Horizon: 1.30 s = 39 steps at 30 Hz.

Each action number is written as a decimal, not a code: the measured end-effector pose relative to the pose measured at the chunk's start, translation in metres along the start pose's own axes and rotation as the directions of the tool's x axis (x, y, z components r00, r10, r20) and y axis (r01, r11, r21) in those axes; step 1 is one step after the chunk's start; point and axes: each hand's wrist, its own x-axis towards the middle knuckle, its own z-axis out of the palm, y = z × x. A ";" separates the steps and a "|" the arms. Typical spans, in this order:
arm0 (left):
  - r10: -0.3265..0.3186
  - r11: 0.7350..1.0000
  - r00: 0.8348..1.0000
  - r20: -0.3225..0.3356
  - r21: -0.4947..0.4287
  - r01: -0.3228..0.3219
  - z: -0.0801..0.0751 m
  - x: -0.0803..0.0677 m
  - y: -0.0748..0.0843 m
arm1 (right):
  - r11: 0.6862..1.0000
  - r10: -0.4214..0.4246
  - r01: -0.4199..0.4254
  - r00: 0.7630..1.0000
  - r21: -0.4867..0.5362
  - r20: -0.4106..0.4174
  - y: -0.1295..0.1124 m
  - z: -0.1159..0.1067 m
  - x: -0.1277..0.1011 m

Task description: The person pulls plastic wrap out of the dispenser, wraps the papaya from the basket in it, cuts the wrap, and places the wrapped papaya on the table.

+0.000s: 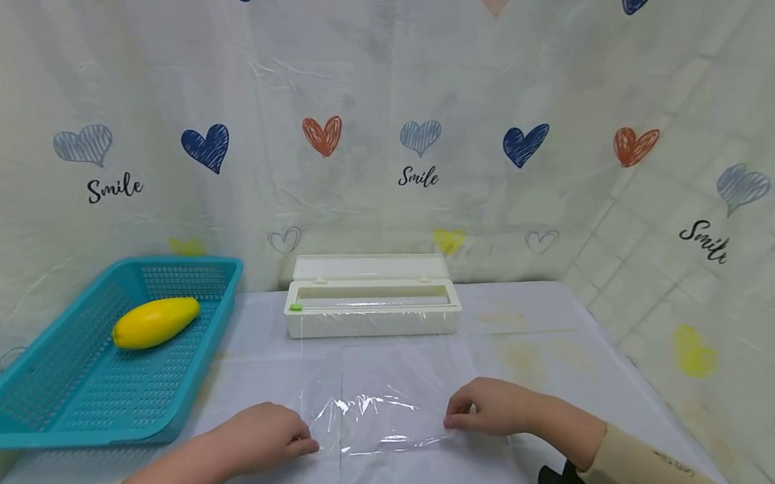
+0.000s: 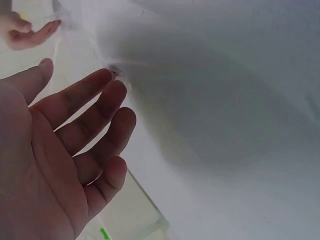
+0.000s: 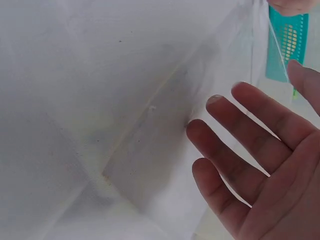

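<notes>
Film: clear plastic wrap sheet (image 1: 379, 395) drawn from the dispenser, lying on the table (image 1: 553, 353) between both hands.
Left hand (image 1: 266, 433): fingertips on the sheet's near-left corner; fingers extended, spread, nothing enclosed.
Right hand (image 1: 487, 406): fingertips at the near-right corner; fingers extended, gripping nothing visibly.
Dispenser: white box (image 1: 372, 307), lid raised, behind the sheet.
Basket: teal (image 1: 83, 394), far left, containing a yellow squash (image 1: 154, 322).

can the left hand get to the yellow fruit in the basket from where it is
Probably yes: the left hand rests at the film's corner beside the basket, which is open-topped, and nothing lies between it and the fruit.
</notes>
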 end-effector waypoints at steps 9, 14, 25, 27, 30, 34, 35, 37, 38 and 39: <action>-0.068 0.998 0.998 -0.010 -0.011 0.067 -0.024 -0.006 0.002 | 0.995 -0.092 0.094 0.992 0.027 -0.088 0.005 -0.012 0.004; -0.163 0.986 0.986 -0.042 -0.042 0.161 -0.054 -0.015 0.000 | 0.993 -0.085 0.096 0.984 0.064 -0.157 0.010 -0.026 0.009; -0.299 0.953 0.938 -0.172 -0.111 0.284 -0.130 -0.040 -0.023 | 0.987 -0.015 0.072 0.934 0.146 -0.357 0.042 -0.053 0.022; -0.304 0.951 0.930 -0.206 -0.114 0.286 -0.144 -0.044 -0.033 | 0.988 -0.002 0.063 0.920 0.143 -0.391 0.050 -0.057 0.028; -0.313 0.950 0.915 -0.253 -0.108 0.295 -0.166 -0.051 -0.050 | 0.990 0.028 0.033 0.901 0.135 -0.433 0.062 -0.066 0.038; -0.331 0.944 0.899 -0.287 -0.095 0.317 -0.189 -0.057 -0.077 | 0.990 0.075 -0.009 0.882 0.143 -0.464 0.077 -0.074 0.049; -0.333 0.943 0.897 -0.292 -0.096 0.318 -0.192 -0.057 -0.085 | 0.989 0.084 -0.016 0.880 0.148 -0.468 0.080 -0.075 0.051; -0.324 0.946 0.899 -0.294 -0.100 0.309 -0.196 -0.057 -0.102 | 0.988 0.104 -0.037 0.877 0.150 -0.469 0.085 -0.076 0.055; -0.324 0.946 0.899 -0.295 -0.104 0.306 -0.198 -0.056 -0.110 | 0.988 0.112 -0.046 0.875 0.149 -0.471 0.088 -0.077 0.057; -0.322 0.947 0.899 -0.296 -0.105 0.305 -0.198 -0.056 -0.118 | 0.988 0.117 -0.052 0.873 0.148 -0.474 0.090 -0.078 0.059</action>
